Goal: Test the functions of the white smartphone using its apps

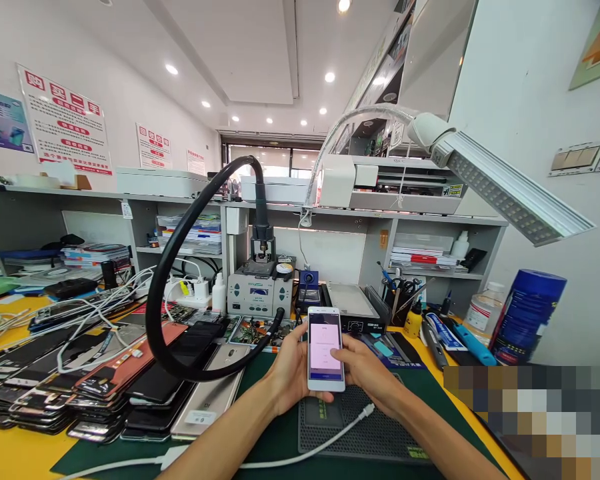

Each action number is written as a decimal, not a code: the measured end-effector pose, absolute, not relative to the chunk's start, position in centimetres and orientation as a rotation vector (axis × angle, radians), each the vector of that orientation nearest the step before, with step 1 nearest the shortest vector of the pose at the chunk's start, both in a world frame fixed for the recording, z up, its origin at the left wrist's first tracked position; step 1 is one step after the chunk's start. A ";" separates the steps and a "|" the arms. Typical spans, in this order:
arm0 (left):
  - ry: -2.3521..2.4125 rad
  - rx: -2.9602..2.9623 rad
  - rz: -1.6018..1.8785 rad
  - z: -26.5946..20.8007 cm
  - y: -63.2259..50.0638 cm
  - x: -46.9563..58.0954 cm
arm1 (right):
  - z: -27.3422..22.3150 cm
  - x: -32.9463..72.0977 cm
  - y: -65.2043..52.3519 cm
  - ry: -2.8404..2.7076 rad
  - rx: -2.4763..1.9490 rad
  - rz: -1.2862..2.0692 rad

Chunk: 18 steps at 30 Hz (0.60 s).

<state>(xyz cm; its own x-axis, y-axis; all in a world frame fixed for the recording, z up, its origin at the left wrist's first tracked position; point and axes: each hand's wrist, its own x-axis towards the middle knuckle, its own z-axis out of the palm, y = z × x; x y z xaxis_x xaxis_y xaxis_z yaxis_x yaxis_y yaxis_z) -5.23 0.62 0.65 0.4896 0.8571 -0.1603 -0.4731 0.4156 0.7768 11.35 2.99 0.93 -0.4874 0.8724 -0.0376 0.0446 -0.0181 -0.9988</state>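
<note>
A white smartphone (327, 381) stands nearly upright in the middle, its lit screen showing a pale pink panel with small text I cannot read. My left hand (287, 369) is closed around its left side, with fingers passing behind and under it. On the right edge, my right hand (365, 363) grips the phone too, its thumb lying on the screen; its other fingers are mostly hidden. Below the phone lies a dark grey work mat (360, 427) on a green mat (267, 427). A white cable (325, 445) crosses in front, its plug free near my right wrist.
Stacked used phones (105, 380) fill the left side. A hot-air station (259, 293) with a black hose (155, 313) arching forward stands behind. An LED lamp (515, 187) hangs at upper right. Bottles, including a blue canister (527, 317), and tools line the right edge.
</note>
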 end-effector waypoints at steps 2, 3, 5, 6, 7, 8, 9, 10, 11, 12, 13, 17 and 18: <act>0.602 0.736 0.899 0.6 0.7 -5.2 | 0.9 11.4 3.0 -1.588 -0.976 1.586; 0.599 0.738 0.898 0.5 0.7 -5.2 | 0.9 11.4 3.0 -1.582 -0.973 1.591; 0.591 0.742 0.899 0.5 0.7 -5.3 | 0.9 11.4 3.0 -1.576 -0.971 1.595; 0.588 0.742 0.898 0.5 0.7 -5.3 | 1.0 11.4 3.0 -1.578 -0.970 1.594; 0.586 0.742 0.896 0.5 0.7 -5.3 | 1.0 11.4 2.9 -1.580 -0.972 1.592; 0.586 0.741 0.895 0.5 0.7 -5.3 | 1.0 11.4 2.9 -1.583 -0.977 1.591; 0.589 0.738 0.893 0.5 0.7 -5.3 | 1.0 11.4 2.9 -1.584 -0.981 1.591; 0.592 0.736 0.891 0.5 0.7 -5.3 | 1.0 11.4 2.9 -1.586 -0.984 1.588; 0.594 0.735 0.892 0.5 0.7 -5.3 | 1.1 11.4 2.9 -1.592 -0.984 1.583; 0.596 0.734 0.896 0.5 0.6 -5.3 | 1.1 11.4 2.8 -1.607 -0.979 1.574; 0.599 0.733 0.901 0.5 0.6 -5.3 | 1.2 11.4 2.8 -1.631 -0.968 1.563; 0.610 0.731 0.907 0.6 0.7 -5.3 | 1.6 11.6 2.5 -1.719 -0.932 1.510; 0.610 0.733 0.902 0.6 0.7 -5.2 | 1.7 11.6 2.4 -1.721 -0.936 1.505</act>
